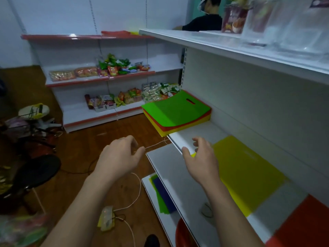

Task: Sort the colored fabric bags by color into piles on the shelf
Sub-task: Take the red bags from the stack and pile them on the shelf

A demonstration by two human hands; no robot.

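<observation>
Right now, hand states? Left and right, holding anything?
Left hand: fingers curled, empty, over the floor.
Right hand: open, fingers relaxed, empty, above the yellow bag at the shelf edge.

Across the back of the frame, at centre left: a white wall rack with red-edged shelves (99,81). On its middle level, packs of biscuits (62,75) beside a heap of green and red snack packets (116,65); on the level below, more wrapped sweets and small boxes (110,101). Below all that, a brown wooden floor (85,145). Trailing over it at lower centre, a thin white cord (137,195) leading to a yellowish power strip (106,218) (blurred, details unclear). At lower left, a black round stool (38,171). Above that, a child's tricycle (33,120). In the upper right, behind the top board, a person in dark clothing (204,22), beside a reddish snack bag (233,19) and clear plastic containers (258,24).
</observation>
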